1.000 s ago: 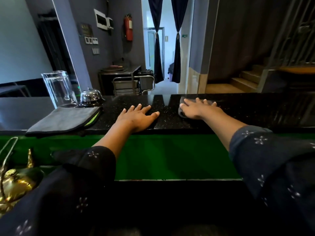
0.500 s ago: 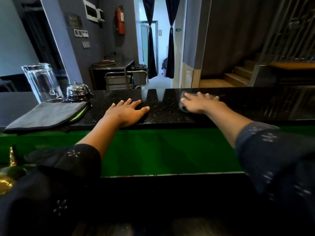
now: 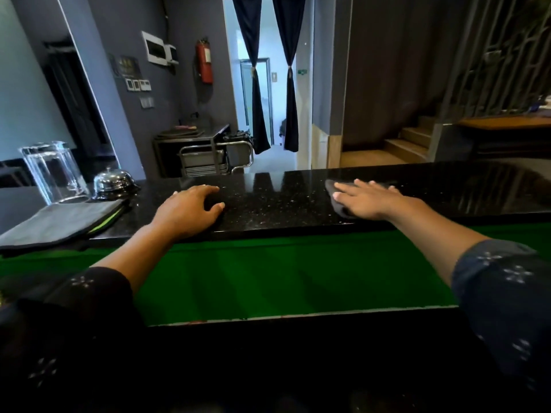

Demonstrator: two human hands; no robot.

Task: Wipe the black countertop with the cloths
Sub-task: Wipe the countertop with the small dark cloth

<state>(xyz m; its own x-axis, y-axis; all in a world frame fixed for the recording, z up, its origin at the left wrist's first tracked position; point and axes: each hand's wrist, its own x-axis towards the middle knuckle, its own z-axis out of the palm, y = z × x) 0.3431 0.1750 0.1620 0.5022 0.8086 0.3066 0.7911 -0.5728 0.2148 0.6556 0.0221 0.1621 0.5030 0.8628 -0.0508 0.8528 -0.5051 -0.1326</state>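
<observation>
A: Where are the hands?

B: Both rest on the black countertop (image 3: 268, 201), a glossy, speckled stone slab. The right hand (image 3: 368, 199) lies flat on a dark grey cloth (image 3: 335, 201), fingers straight and spread, pressing it onto the surface. Most of that cloth is hidden under the palm; 1 rounded corner shows at the hand's left side.

A: And the left hand?

B: The left hand (image 3: 187, 211) sits near the counter's front edge, well apart from the right. Its fingers are loosely curled with the tips touching the stone, and it holds nothing.

A: Is there a 2nd cloth?

B: Yes. A folded grey cloth (image 3: 64, 222) with a lime-green edge lies at the counter's left end, overhanging the front edge a little, with neither hand on it.

A: What else stands there?

B: Just behind that folded cloth are a clear glass pitcher (image 3: 53, 171) and, to its right, a chrome call bell (image 3: 114, 181), standing close together. Below the slab's front edge runs a bright green panel (image 3: 283, 275).

A: Anything in the background?

B: A red fire extinguisher (image 3: 204, 62) hangs on the grey wall, dark curtains (image 3: 256, 84) are tied back at a doorway, a metal trolley (image 3: 208, 156) stands below, and wooden stairs (image 3: 411, 144) rise on the right. Both sleeves are dark with small white flower prints.
</observation>
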